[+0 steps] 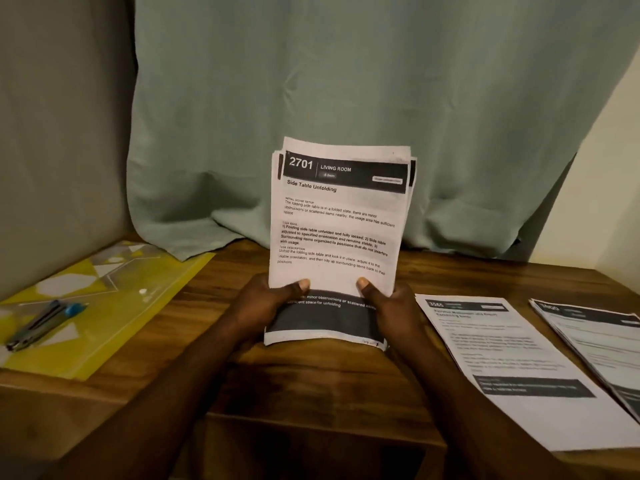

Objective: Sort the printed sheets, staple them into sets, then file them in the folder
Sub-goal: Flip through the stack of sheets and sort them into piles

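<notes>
One yellow folder [156,289] on wooden table [311,379]

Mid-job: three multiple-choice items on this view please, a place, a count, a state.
1. Where is the stapler? A on the yellow folder; B in a drawer; C on a chair.
2. How many piles lie flat on the table? A none; B two; C four.
3. How is the 2701 stack held? A upright, by both hands; B flat, untouched; C by one hand.
1 A: it rests there. 2 B: near pile and edge pile, at right. 3 A: left hand and right hand grip it.
</notes>
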